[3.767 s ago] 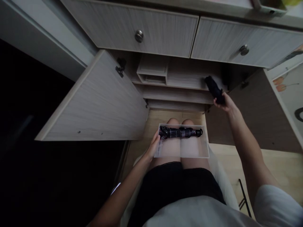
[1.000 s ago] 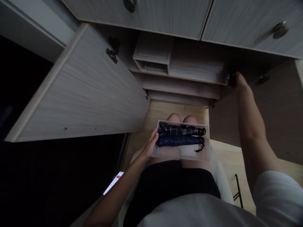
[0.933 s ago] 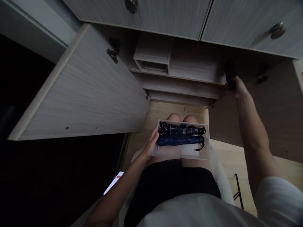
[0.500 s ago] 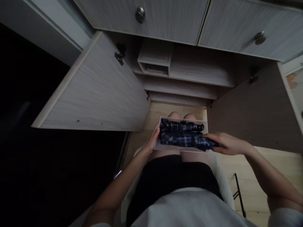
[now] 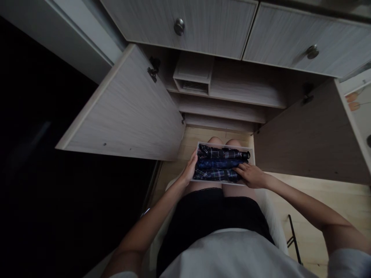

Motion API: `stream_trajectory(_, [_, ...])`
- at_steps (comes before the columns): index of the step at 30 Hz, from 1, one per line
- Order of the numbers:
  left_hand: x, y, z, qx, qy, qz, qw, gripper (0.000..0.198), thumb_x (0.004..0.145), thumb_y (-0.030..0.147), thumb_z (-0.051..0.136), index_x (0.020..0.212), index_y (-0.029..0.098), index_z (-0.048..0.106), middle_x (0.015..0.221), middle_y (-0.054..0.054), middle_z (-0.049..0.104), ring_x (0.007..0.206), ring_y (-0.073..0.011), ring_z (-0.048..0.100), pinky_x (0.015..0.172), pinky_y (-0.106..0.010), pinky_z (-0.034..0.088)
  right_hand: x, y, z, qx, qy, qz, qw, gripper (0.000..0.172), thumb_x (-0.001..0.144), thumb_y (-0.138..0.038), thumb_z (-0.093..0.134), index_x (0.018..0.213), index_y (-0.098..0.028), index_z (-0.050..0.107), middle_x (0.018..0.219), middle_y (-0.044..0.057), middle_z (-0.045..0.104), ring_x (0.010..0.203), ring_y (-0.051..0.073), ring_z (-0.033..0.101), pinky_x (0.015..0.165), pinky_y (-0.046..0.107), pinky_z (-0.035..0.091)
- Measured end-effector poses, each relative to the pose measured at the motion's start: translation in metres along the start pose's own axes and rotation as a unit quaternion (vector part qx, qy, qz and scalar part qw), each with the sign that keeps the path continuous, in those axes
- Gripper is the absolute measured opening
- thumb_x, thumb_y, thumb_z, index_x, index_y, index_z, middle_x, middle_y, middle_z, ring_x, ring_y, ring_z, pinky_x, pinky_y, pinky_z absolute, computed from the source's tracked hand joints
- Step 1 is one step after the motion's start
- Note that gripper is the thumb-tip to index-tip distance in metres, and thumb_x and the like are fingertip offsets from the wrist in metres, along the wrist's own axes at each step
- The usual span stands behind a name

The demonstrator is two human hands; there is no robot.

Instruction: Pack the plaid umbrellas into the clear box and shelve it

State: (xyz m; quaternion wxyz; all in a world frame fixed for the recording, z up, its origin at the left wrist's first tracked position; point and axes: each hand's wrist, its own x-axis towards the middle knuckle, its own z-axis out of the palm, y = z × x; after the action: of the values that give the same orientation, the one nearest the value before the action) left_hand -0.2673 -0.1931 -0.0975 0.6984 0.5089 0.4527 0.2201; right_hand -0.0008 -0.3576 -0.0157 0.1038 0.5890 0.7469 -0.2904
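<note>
- A shallow, clear plastic rectangular tray [image 5: 251, 148] rests across the person's bare knees, just below the middle of the view, its long side running from 9 to 3 o'clock.
- Three folded compact umbrellas lie side by side in the tray, all parallel to its long side: a dark plaid folded umbrella [image 5: 220, 153] at the far edge, a navy blue folded umbrella [image 5: 217, 163] in the middle, and a blue-and-green checked folded umbrella [image 5: 213, 175] nearest the body.
- The left hand [image 5: 190, 170] is at the tray's 9 o'clock end, fingers loosely curled around the short wall and the thumb along its rim, so it grips the tray itself and no umbrella.
- The right hand [image 5: 251, 175] lies at the tray's 4 o'clock corner, fingers stretched toward 9 o'clock and pressing on the handle end of the blue-and-green checked folded umbrella; the hand is mostly flat and half open, and whether the fingers wrap under the umbrella cannot be told.
- That umbrella stretches away from the right hand's fingertips toward the left hand, touching the navy blue one along its length.
- At 12 o'clock from the tray stands a pale wood-grain cabinet [image 5: 237, 81] with both lower doors swung open, the left door [image 5: 127, 112] toward 10 o'clock and the right door [image 5: 307, 135] toward 2 o'clock.
- Two closed drawers with round metal knobs [image 5: 179, 27] sit above the open shelves.
</note>
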Motion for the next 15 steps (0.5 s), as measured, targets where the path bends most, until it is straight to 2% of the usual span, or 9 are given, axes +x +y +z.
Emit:
stream_trajectory(3, [0.0,0.001,0.001,-0.004,-0.003,0.001,1.0,0.076,0.092,0.075,0.055,0.156,0.032,0.056,0.172,0.0,0.039,0.164,-0.0289,0.025,0.135,-0.046,0.017,-0.004,-0.003,-0.003,0.032,0.053,0.016,0.998,0.046,0.096,-0.025,0.06,0.141,-0.014,0.063,0.125,0.019,0.068,0.113,0.032,0.066,0.097,0.045,0.051])
stream_trajectory(6, [-0.002,0.003,0.002,-0.003,-0.003,-0.002,1.0,0.078,0.092,0.076,0.055,0.155,0.031,0.056,0.172,0.0,0.039,0.164,-0.0307,0.024,0.135,-0.048,0.017,-0.006,0.002,0.0,0.082,0.108,0.024,0.99,0.032,0.103,-0.032,0.051,0.122,-0.017,0.072,0.114,0.016,0.071,0.106,0.031,0.068,0.096,0.046,0.051])
stream_trajectory(8, [-0.004,0.001,0.002,0.002,-0.002,-0.007,1.0,0.077,0.092,0.076,0.054,0.155,0.031,0.056,0.172,-0.001,0.04,0.164,-0.0312,0.026,0.135,-0.048,0.019,-0.008,0.011,0.007,0.15,0.184,0.041,0.97,0.034,0.107,-0.036,0.043,0.114,-0.02,0.073,0.111,0.015,0.072,0.105,0.03,0.068,0.097,0.046,0.052])
stream_trajectory(10, [-0.004,0.0,-0.002,0.017,-0.001,-0.003,1.0,0.076,0.092,0.076,0.054,0.152,0.031,0.059,0.17,-0.002,0.043,0.163,-0.0308,0.029,0.134,-0.047,0.021,-0.01,0.023,0.017,0.228,0.309,0.11,0.917,0.038,0.108,-0.046,0.043,0.118,-0.021,0.07,0.119,0.016,0.071,0.114,0.031,0.067,0.102,0.049,0.053])
stream_trajectory(12, [0.003,0.004,-0.012,0.051,-0.006,0.007,0.999,0.073,0.09,0.078,0.056,0.145,0.031,0.065,0.165,-0.005,0.051,0.16,-0.0316,0.034,0.133,-0.047,0.024,-0.011,0.035,0.029,0.303,0.397,0.214,0.839,0.054,0.099,-0.064,0.054,0.128,-0.02,0.065,0.129,0.019,0.067,0.122,0.035,0.064,0.108,0.055,0.051])
stream_trajectory(13, [0.01,0.011,-0.019,0.076,-0.008,0.009,0.997,0.071,0.088,0.078,0.058,0.139,0.03,0.069,0.161,-0.007,0.057,0.158,-0.0329,0.038,0.132,-0.048,0.026,-0.011,0.039,0.037,0.351,0.399,0.259,0.806,0.068,0.092,-0.073,0.059,0.134,-0.019,0.062,0.131,0.021,0.067,0.122,0.038,0.065,0.107,0.058,0.052])
stream_trajectory(15, [0.037,0.034,-0.038,0.128,-0.001,0.006,0.992,0.065,0.085,0.076,0.064,0.125,0.027,0.076,0.146,-0.011,0.069,0.152,-0.0371,0.046,0.129,-0.052,0.03,-0.01,0.043,0.051,0.473,0.327,0.3,0.761,0.087,0.081,-0.083,0.064,0.139,-0.019,0.059,0.129,0.02,0.069,0.119,0.039,0.068,0.104,0.059,0.055])
